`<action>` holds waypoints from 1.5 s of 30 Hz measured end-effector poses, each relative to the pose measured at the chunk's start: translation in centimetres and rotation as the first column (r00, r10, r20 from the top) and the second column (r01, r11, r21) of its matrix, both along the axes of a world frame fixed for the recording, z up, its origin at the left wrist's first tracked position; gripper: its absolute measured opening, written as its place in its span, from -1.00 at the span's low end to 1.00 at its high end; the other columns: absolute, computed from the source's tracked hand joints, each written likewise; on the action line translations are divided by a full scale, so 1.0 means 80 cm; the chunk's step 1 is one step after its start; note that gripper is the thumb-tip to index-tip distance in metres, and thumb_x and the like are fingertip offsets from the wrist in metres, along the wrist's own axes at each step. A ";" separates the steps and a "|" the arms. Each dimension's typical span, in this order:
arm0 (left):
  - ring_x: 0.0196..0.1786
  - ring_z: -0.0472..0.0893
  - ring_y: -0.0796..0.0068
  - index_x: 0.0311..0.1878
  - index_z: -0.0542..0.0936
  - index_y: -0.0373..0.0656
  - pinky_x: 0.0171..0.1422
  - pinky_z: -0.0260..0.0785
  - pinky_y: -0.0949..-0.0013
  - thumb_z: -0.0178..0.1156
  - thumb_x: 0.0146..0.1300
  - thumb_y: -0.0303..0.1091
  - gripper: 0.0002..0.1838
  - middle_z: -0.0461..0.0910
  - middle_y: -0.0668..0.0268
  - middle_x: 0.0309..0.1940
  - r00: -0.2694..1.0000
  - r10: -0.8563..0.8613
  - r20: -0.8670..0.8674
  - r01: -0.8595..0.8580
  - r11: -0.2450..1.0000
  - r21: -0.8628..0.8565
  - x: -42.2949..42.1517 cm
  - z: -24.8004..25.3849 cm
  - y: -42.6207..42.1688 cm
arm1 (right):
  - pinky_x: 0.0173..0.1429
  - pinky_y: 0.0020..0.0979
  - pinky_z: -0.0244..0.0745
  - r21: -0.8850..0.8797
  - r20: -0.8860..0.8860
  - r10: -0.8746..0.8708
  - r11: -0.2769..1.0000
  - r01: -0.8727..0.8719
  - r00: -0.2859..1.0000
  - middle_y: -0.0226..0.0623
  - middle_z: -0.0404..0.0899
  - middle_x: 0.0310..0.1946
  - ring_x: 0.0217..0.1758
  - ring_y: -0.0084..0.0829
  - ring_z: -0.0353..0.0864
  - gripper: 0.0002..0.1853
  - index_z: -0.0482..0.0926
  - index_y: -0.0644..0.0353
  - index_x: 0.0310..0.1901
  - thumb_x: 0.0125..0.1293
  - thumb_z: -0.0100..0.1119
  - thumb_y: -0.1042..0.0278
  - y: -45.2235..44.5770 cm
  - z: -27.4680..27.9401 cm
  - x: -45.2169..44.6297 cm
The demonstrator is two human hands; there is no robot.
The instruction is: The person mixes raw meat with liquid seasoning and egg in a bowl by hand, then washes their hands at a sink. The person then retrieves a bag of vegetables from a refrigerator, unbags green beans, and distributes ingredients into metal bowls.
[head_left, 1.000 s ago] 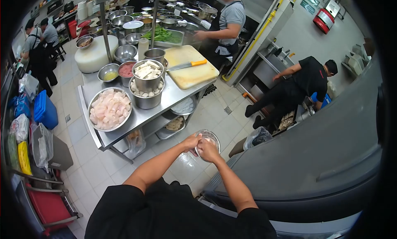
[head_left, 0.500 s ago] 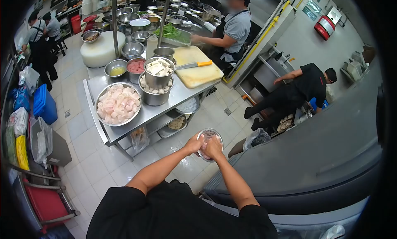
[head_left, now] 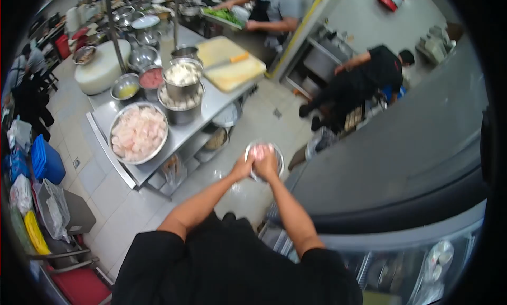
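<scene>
The left hand (head_left: 242, 167) grips the near left side of the small bowl (head_left: 281, 160), though its fingers look blurry. The right hand (head_left: 266, 165) leans over the small bowl with the back of the hand up, and it touches the pink meat (head_left: 260, 151) inside. Its fingertips are hidden, so I can't see if they are squeezing the meat. The two hands are right next to each other. The left arm (head_left: 200, 205) slants up to the small bowl from one side, and the right arm (head_left: 292, 210) slants up from the other, like a pointy roof. Both arms are bare up to the black sleeves (head_left: 150, 260).

The floor (head_left: 232, 199) is below the small bowl. To the left of the small bowl and past it is the metal table (head_left: 214, 102). On it are a big bowl (head_left: 140, 162) full of pale chunks (head_left: 138, 133), one pot (head_left: 182, 90) set on another pot (head_left: 182, 116), and a cutting board (head_left: 232, 75) with an orange-handled knife (head_left: 238, 57). To the right of the small bowl is a big grey cabinet (head_left: 391, 162). Far past the small bowl, on the right, a person in black (head_left: 364, 75) bends over.
</scene>
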State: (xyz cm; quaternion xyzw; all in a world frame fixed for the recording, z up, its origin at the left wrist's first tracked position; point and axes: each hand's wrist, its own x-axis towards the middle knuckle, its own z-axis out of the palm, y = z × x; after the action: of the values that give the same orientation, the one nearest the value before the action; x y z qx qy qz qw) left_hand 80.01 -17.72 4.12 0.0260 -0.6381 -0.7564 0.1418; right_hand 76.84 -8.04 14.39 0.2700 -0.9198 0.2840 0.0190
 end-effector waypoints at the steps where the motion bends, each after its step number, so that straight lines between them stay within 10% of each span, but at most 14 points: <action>1: 0.07 0.49 0.39 0.13 0.44 -0.30 0.23 0.29 0.30 -0.18 0.47 -0.03 -0.50 0.54 0.21 0.01 0.992 -0.012 0.129 0.022 0.997 -0.072 -0.005 -0.011 -0.006 | 0.12 -0.12 0.35 -0.004 0.128 -0.102 0.995 0.104 0.987 -0.09 0.55 -0.09 0.11 -0.09 0.42 -0.75 0.60 0.07 -0.10 0.15 0.13 0.35 0.005 0.001 -0.002; 3: 0.02 0.51 0.40 0.13 0.42 -0.30 0.18 0.32 0.32 -0.18 0.47 -0.03 -0.50 0.55 0.17 -0.02 0.979 0.017 0.204 -0.019 1.000 0.007 0.000 0.028 -0.009 | 0.15 -0.13 0.35 0.035 -0.132 -0.172 0.983 0.178 0.976 -0.01 0.47 0.06 0.14 -0.03 0.42 -0.70 0.59 0.10 -0.04 0.15 0.16 0.40 0.013 -0.005 -0.010; 8: -0.02 0.52 0.40 0.18 0.37 -0.27 0.14 0.37 0.33 -0.18 0.47 -0.04 -0.51 0.50 0.16 0.01 0.928 -0.077 0.366 -0.060 0.935 0.348 0.010 0.100 -0.008 | 0.24 -0.22 0.33 0.231 -0.025 -0.071 0.970 0.075 0.997 0.08 0.39 0.17 0.23 -0.08 0.39 -0.56 0.56 0.13 0.06 0.05 0.21 0.52 0.012 0.019 -0.004; 10: 0.03 0.50 0.40 0.20 0.36 -0.27 0.15 0.37 0.34 -0.19 0.48 -0.05 -0.51 0.49 0.14 0.03 0.895 -0.114 0.432 -0.071 0.918 0.389 0.005 0.096 -0.012 | 0.21 -0.21 0.36 -0.291 0.078 0.236 0.935 -0.204 0.969 0.09 0.43 0.12 0.17 -0.04 0.44 -0.58 0.57 0.23 0.03 0.04 0.20 0.53 0.011 0.026 -0.010; 12: 0.05 0.48 0.41 0.22 0.34 -0.28 0.18 0.34 0.35 -0.22 0.48 -0.06 -0.50 0.48 0.15 0.05 0.976 -0.012 0.219 -0.001 0.998 0.057 -0.027 0.021 -0.013 | 0.12 -0.16 0.39 -0.384 0.190 0.179 0.919 -0.095 0.965 0.12 0.48 0.03 0.04 0.02 0.50 -0.70 0.60 0.35 -0.13 0.06 0.19 0.44 0.014 0.045 -0.019; 14: 0.11 0.45 0.41 0.23 0.35 -0.29 0.28 0.24 0.33 -0.23 0.49 -0.07 -0.50 0.48 0.15 0.08 0.980 -0.095 0.175 0.101 0.995 -0.023 -0.045 0.022 -0.010 | 0.10 -0.16 0.43 0.150 0.305 -0.160 0.982 0.119 0.939 0.16 0.49 0.00 0.00 0.03 0.52 -0.71 0.60 0.34 -0.21 0.10 0.17 0.30 0.012 0.026 -0.059; 19: -0.16 0.63 0.10 0.42 0.09 0.04 -0.56 0.60 0.17 -0.26 0.46 -0.01 -0.47 0.44 0.02 0.09 0.895 -0.154 0.419 0.056 0.970 0.236 -0.104 0.052 -0.007 | 0.10 -0.02 0.38 0.327 0.224 0.189 0.910 -0.256 0.956 0.19 0.51 -0.05 0.11 0.06 0.46 -0.67 0.60 0.26 -0.14 0.15 0.15 0.20 0.015 -0.022 -0.127; 24: 0.13 0.47 0.24 0.38 0.18 -0.17 0.21 0.33 0.31 -0.18 0.45 0.06 -0.39 0.44 0.05 0.13 0.951 0.046 0.306 -0.025 0.997 -0.071 -0.218 0.026 -0.005 | 0.24 0.00 0.28 0.407 0.174 0.089 0.900 -0.154 0.981 0.12 0.45 0.06 0.20 0.06 0.39 -0.44 0.44 0.03 0.22 0.15 0.19 0.14 0.028 -0.047 -0.232; 26: 0.15 0.49 0.15 0.36 0.19 -0.15 0.17 0.40 0.15 -0.22 0.46 0.01 -0.44 0.41 0.01 0.17 0.955 0.036 0.294 -0.006 0.995 -0.101 -0.280 -0.025 0.002 | 0.21 -0.03 0.36 0.281 -0.099 0.028 0.960 0.001 0.995 0.16 0.41 0.09 0.17 0.05 0.43 -0.46 0.45 -0.06 0.22 0.15 0.19 0.14 0.024 -0.088 -0.285; 28: 0.11 0.50 0.23 0.30 0.26 -0.17 0.17 0.39 0.21 -0.23 0.46 0.03 -0.46 0.45 0.06 0.12 0.915 -0.019 0.404 0.006 0.999 0.034 -0.308 0.048 0.015 | 0.10 -0.06 0.46 0.331 0.233 -0.040 0.943 -0.041 0.972 0.13 0.39 0.14 0.07 0.02 0.52 -0.57 0.54 -0.08 0.12 0.19 0.15 0.15 0.031 -0.039 -0.320; 31: 0.01 0.56 0.29 0.20 0.36 -0.20 0.07 0.46 0.18 -0.25 0.47 0.06 -0.46 0.51 0.12 0.02 0.825 -0.116 0.554 -0.034 0.967 0.253 -0.363 0.080 0.015 | -0.03 -0.05 0.52 0.330 0.051 0.206 0.920 -0.211 0.977 0.04 0.45 0.11 -0.04 0.01 0.59 -0.71 0.62 -0.09 -0.03 0.23 0.08 0.16 0.052 -0.023 -0.390; 36: -0.19 0.68 0.25 0.13 0.42 -0.15 -0.22 0.62 0.06 -0.37 0.42 0.21 -0.36 0.64 0.17 -0.18 0.870 -0.241 0.430 0.035 0.900 0.434 -0.431 0.087 -0.019 | 0.11 -0.09 0.46 0.383 0.255 0.163 0.888 -0.254 0.953 -0.08 0.57 -0.01 0.07 -0.12 0.54 -0.72 0.64 0.02 -0.07 0.25 0.06 0.19 0.060 0.108 -0.454; 38: -0.17 0.68 0.29 0.12 0.43 -0.16 -0.24 0.62 0.09 -0.36 0.43 0.19 -0.37 0.64 0.16 -0.15 0.902 -0.201 0.382 -0.025 0.859 0.512 -0.449 0.110 -0.041 | 0.18 -0.12 0.41 0.121 -0.398 0.426 0.902 -0.414 0.812 -0.06 0.60 -0.07 0.06 -0.10 0.55 -0.73 0.62 0.20 -0.09 0.21 0.13 0.32 0.065 0.098 -0.480; 45: -0.06 0.57 0.42 0.13 0.43 -0.25 0.08 0.43 0.35 -0.18 0.46 0.00 -0.51 0.59 0.21 -0.10 0.915 0.334 0.225 -0.380 0.902 0.206 -0.494 0.151 -0.160 | 0.18 -0.26 0.43 -0.463 -0.128 0.381 0.794 -0.395 0.916 -0.10 0.60 -0.03 0.05 -0.29 0.59 -0.77 0.59 0.35 -0.05 0.30 0.14 0.46 0.056 0.103 -0.577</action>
State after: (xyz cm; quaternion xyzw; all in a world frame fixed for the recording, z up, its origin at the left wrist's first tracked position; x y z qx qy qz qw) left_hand 40.49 -30.52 16.20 0.2301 -0.5341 -0.7847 0.2146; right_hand 30.67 -3.54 22.63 0.4434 -0.7452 0.4964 0.0398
